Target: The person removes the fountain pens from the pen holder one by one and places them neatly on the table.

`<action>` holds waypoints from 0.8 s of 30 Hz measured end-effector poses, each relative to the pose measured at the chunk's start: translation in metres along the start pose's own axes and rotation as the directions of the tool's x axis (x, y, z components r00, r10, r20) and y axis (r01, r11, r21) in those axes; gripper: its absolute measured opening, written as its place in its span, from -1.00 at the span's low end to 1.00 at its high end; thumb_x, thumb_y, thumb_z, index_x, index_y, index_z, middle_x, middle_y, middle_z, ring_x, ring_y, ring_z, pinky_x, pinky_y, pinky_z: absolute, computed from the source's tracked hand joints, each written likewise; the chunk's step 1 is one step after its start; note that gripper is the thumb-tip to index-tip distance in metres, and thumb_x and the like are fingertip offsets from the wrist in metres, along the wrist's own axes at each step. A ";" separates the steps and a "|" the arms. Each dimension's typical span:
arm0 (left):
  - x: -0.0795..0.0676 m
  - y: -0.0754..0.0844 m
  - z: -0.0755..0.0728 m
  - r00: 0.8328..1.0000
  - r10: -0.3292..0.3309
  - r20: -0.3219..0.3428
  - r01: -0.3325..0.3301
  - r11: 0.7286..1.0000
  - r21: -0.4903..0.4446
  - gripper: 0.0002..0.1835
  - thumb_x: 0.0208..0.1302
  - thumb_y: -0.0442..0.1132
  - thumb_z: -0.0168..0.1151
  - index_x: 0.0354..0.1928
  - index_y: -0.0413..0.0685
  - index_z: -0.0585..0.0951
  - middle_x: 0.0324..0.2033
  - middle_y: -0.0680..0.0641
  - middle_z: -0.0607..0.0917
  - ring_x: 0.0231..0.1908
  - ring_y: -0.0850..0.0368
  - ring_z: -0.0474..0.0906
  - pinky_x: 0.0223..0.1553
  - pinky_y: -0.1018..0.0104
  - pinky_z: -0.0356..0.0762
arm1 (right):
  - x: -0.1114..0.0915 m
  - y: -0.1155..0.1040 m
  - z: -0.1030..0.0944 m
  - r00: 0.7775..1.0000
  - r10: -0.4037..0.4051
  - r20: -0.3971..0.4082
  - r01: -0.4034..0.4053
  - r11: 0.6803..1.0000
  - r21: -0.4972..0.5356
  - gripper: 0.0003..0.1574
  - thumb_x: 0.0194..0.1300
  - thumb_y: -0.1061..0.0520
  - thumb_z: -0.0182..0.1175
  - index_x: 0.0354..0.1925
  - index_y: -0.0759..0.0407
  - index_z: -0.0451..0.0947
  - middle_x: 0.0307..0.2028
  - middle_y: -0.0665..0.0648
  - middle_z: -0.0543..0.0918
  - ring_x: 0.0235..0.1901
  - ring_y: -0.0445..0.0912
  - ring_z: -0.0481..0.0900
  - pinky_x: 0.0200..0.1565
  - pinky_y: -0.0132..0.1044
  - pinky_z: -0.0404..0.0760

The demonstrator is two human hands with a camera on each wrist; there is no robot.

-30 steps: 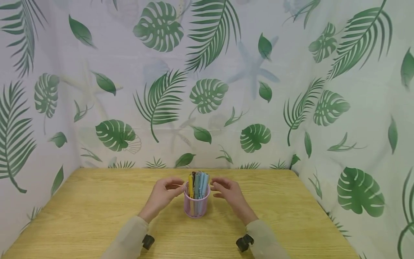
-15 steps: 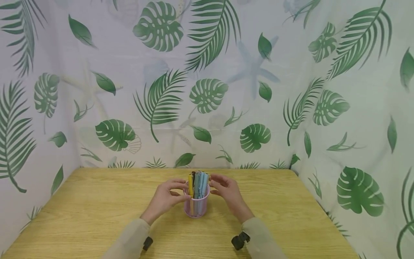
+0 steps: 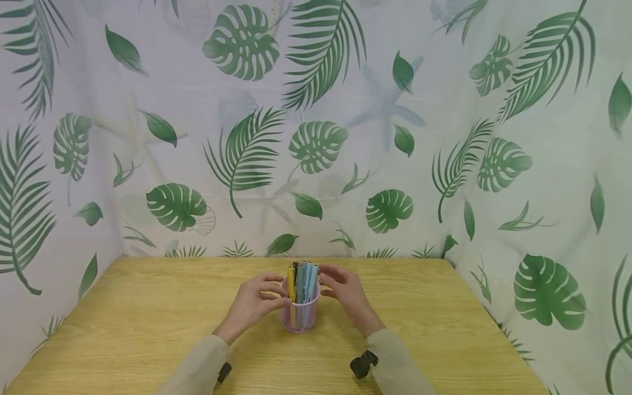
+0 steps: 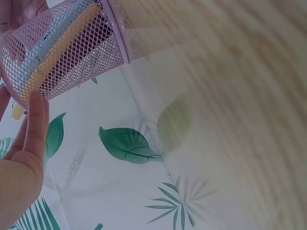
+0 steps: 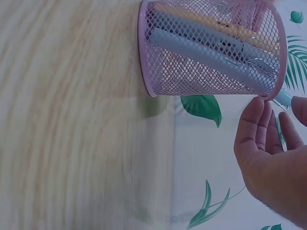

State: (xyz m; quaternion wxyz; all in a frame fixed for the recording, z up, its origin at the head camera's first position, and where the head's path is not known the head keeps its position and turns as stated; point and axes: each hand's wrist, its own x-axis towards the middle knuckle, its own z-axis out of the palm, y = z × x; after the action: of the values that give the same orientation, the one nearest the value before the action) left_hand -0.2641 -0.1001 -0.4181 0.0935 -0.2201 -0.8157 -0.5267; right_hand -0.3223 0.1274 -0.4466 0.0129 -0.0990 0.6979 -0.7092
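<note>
A pink mesh pen holder (image 3: 299, 322) stands upright on the table with several pens in it. Among them are a yellow pen (image 3: 291, 282) and light blue pens (image 3: 310, 282), with a dark cap and a grey-blue pen between. My left hand (image 3: 248, 302) is at the holder's left side, its fingertips and thumb touching near the rim. Opposite, my right hand (image 3: 349, 296) has relaxed fingers, with fingertips right at the rim in the right wrist view. Both wrist views show the pens through the mesh of the holder.
The wood-grain table (image 3: 173, 307) extends around the holder. Behind it and along both sides hangs a white cloth (image 3: 345, 236) printed with green leaves. A dark wrist device (image 3: 363, 364) sits at the right sleeve, and another (image 3: 224, 372) at the left.
My left hand has come in from the left, its thumb now at the rim's front. My right hand has moved slightly left against the rim. The pen holder stays in place.
</note>
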 end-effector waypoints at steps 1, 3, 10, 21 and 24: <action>0.000 0.000 0.000 1.000 -0.001 0.001 0.001 1.000 -0.004 -0.86 0.00 -0.30 0.37 -0.42 -0.25 0.65 0.00 -0.25 0.52 -0.02 -0.15 0.47 -0.21 0.23 0.56 | 0.001 0.001 0.000 1.000 0.001 0.001 -0.001 1.000 0.000 -0.58 0.22 0.10 0.18 0.03 0.23 0.48 -0.03 0.19 0.56 -0.13 -0.01 0.55 -0.17 -0.13 0.57; 0.000 -0.001 0.000 1.000 -0.003 0.003 0.003 1.000 -0.020 -0.86 0.00 -0.31 0.37 -0.42 -0.25 0.65 0.01 -0.27 0.51 -0.05 -0.14 0.50 -0.21 0.26 0.56 | 0.002 0.002 0.000 1.000 0.007 0.007 -0.007 1.000 0.008 -0.56 0.22 0.10 0.18 0.04 0.24 0.47 -0.02 0.20 0.56 -0.13 -0.01 0.55 -0.16 -0.12 0.56; 0.004 -0.006 -0.002 1.000 -0.010 0.028 0.012 0.998 -0.057 -0.85 -0.01 -0.31 0.37 -0.40 -0.26 0.64 0.01 -0.27 0.50 -0.18 -0.06 0.58 -0.22 0.36 0.55 | 0.007 0.005 -0.001 1.000 0.024 0.017 -0.024 1.000 -0.013 -0.53 0.20 0.03 0.20 0.05 0.20 0.47 -0.01 0.16 0.56 -0.08 -0.01 0.53 -0.12 -0.10 0.54; 0.017 -0.047 0.002 0.999 -0.021 0.032 0.024 0.995 -0.094 -0.87 -0.09 -0.13 0.42 -0.47 0.06 0.66 0.00 -0.03 0.54 -0.07 0.05 0.51 -0.20 0.34 0.54 | 0.007 0.003 -0.001 0.999 0.033 0.020 -0.033 0.999 -0.004 -0.49 0.19 0.02 0.21 0.07 0.20 0.45 -0.01 0.16 0.55 -0.09 -0.03 0.52 -0.13 -0.12 0.55; 0.017 -0.049 0.003 0.998 -0.059 0.034 0.062 0.993 -0.101 -0.84 -0.11 -0.07 0.43 -0.46 0.09 0.67 0.01 0.02 0.54 0.02 0.05 0.45 -0.18 0.28 0.54 | 0.006 0.005 -0.001 0.999 0.043 0.019 -0.043 0.999 -0.003 -0.48 0.18 0.01 0.21 0.08 0.20 0.45 0.00 0.16 0.55 -0.08 -0.03 0.52 -0.13 -0.12 0.55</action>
State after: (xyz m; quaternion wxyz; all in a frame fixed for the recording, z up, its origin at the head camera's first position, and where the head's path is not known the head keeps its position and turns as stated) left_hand -0.3010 -0.1099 -0.4532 0.0534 -0.2078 -0.7955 -0.5667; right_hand -0.3294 0.1272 -0.4507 0.0346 -0.0909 0.7008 -0.7067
